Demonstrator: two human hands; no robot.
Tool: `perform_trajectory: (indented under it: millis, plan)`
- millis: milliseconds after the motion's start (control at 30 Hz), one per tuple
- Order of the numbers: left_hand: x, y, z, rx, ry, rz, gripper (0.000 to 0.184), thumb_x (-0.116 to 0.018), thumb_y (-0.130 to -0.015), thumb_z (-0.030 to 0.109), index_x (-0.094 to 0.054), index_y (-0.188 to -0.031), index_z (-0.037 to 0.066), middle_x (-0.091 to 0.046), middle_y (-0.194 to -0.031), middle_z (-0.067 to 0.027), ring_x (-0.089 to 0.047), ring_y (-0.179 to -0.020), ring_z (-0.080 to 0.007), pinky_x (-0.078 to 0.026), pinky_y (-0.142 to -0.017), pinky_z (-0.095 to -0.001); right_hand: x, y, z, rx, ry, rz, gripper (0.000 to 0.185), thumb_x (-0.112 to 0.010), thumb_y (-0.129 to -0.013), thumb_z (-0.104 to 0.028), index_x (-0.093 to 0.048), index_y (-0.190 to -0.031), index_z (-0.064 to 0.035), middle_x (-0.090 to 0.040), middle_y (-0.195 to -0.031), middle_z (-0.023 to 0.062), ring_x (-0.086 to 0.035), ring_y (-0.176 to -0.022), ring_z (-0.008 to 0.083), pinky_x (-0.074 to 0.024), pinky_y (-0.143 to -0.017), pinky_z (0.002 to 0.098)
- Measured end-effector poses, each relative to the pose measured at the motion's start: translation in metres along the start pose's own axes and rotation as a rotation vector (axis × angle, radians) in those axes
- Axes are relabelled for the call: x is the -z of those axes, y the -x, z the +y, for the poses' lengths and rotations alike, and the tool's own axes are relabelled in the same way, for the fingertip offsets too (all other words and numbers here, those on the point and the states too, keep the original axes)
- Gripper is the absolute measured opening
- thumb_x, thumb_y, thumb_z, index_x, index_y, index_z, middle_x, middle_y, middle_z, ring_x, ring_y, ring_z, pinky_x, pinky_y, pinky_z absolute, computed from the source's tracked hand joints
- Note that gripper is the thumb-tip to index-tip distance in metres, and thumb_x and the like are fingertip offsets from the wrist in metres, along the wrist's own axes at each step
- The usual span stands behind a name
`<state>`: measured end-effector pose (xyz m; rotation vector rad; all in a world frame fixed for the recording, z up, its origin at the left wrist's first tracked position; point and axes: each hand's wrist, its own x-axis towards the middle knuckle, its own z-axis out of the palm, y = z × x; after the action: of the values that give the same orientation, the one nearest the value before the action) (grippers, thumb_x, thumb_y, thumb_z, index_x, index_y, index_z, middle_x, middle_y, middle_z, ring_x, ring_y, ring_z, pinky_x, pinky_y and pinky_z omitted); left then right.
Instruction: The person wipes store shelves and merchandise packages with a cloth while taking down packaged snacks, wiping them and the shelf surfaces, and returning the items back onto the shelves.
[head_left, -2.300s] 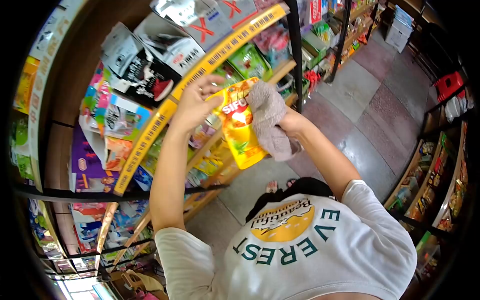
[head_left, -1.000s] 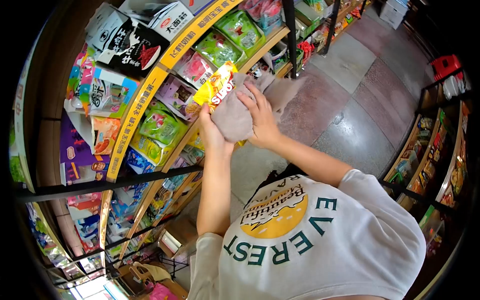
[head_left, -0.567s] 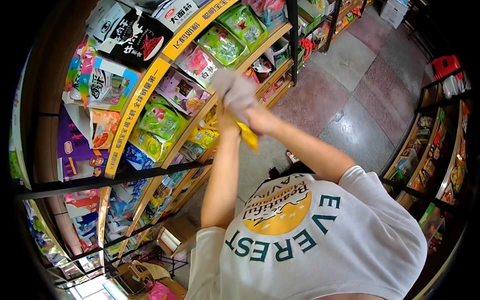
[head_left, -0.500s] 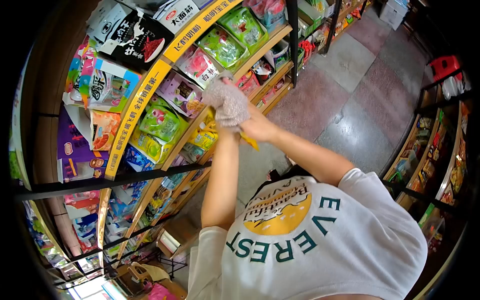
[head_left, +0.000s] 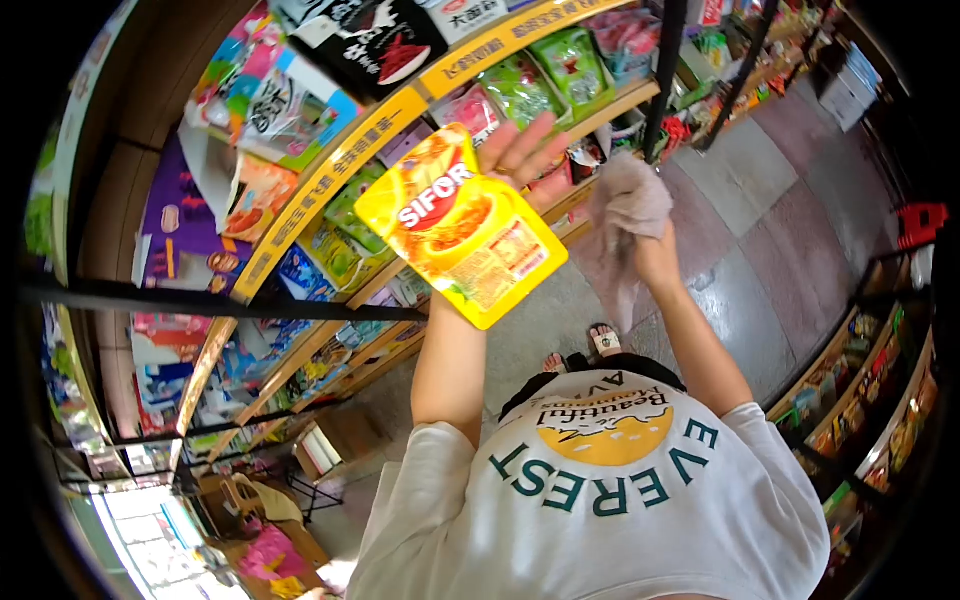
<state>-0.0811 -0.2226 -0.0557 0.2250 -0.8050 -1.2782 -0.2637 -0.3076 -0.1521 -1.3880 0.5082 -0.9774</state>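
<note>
A yellow snack pouch [head_left: 480,265] with "SIFOR" printed on red lies across my left hand [head_left: 520,152], its printed face towards me. Several fingers stretch out past the pouch's upper edge; the palm and thumb are hidden beneath it. Off to the right, my right hand [head_left: 655,256] is closed on a greyish cloth [head_left: 632,198] that hangs loosely in folds. The pouch and cloth are apart. Both hands are held out beside the snack shelf [head_left: 400,118], over the aisle side.
Packaged snacks, including green bags [head_left: 570,68] and a black bag [head_left: 375,45], fill the shelves at left. More stocked shelves [head_left: 845,395] stand at right. A tiled floor [head_left: 760,215] runs between them, with a white box [head_left: 850,88] farther along. Cardboard boxes [head_left: 340,440] sit lower left.
My hands, together at the cloth and a yellow pouch before, have separated. The cloth has moved right with my right hand; the pouch now shows its full face on my left hand.
</note>
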Motion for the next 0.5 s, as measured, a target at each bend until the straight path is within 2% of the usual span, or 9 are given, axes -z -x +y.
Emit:
perform_trajectory:
  millis: [167,300,367,500]
  plan:
    - [-0.019,0.002,-0.003,-0.006,0.073,-0.009,0.052,-0.033,-0.089,0.041,-0.039,-0.127,0.007,-0.025,-0.135,-0.0241,-0.028,-0.124,-0.036,-0.035,-0.096,-0.0448,0.002,0.003,-0.023,-0.015,-0.113,0.132,0.029,-0.047,-0.087,-0.014,-0.047,-0.112,-0.0001,-0.053,-0.103,0.0058,-0.049,-0.093,0.0146,-0.0394,-0.082,0.027]
    - [-0.03,0.007,0.0,-0.003,0.083,-0.039,0.053,-0.033,-0.089,0.041,-0.038,-0.127,0.004,-0.025,-0.135,-0.025,-0.028,-0.124,-0.0366,-0.036,-0.096,-0.0446,0.006,0.008,-0.025,0.027,-0.058,0.137,0.028,-0.048,-0.087,-0.015,-0.047,-0.111,0.0002,-0.052,-0.104,0.006,-0.048,-0.094,0.0139,-0.0391,-0.082,0.0271]
    - [-0.034,0.008,0.001,-0.001,0.074,-0.059,0.053,-0.033,-0.089,0.041,-0.037,-0.128,0.004,-0.024,-0.135,-0.0251,-0.028,-0.124,-0.0366,-0.036,-0.096,-0.0443,0.003,0.01,-0.029,0.051,-0.127,0.145,0.028,-0.048,-0.087,-0.015,-0.047,-0.11,0.0003,-0.052,-0.104,0.0057,-0.048,-0.093,0.0137,-0.0392,-0.081,0.0271]
    - [-0.041,0.01,-0.001,0.006,0.057,-0.078,0.053,-0.032,-0.089,0.041,-0.036,-0.128,0.004,-0.024,-0.135,-0.0253,-0.028,-0.124,-0.0375,-0.036,-0.096,-0.043,0.002,0.016,-0.037,0.006,-0.167,0.105,0.026,-0.048,-0.087,-0.015,-0.048,-0.108,0.0001,-0.052,-0.103,0.0054,-0.049,-0.093,0.014,-0.0394,-0.081,0.0275]
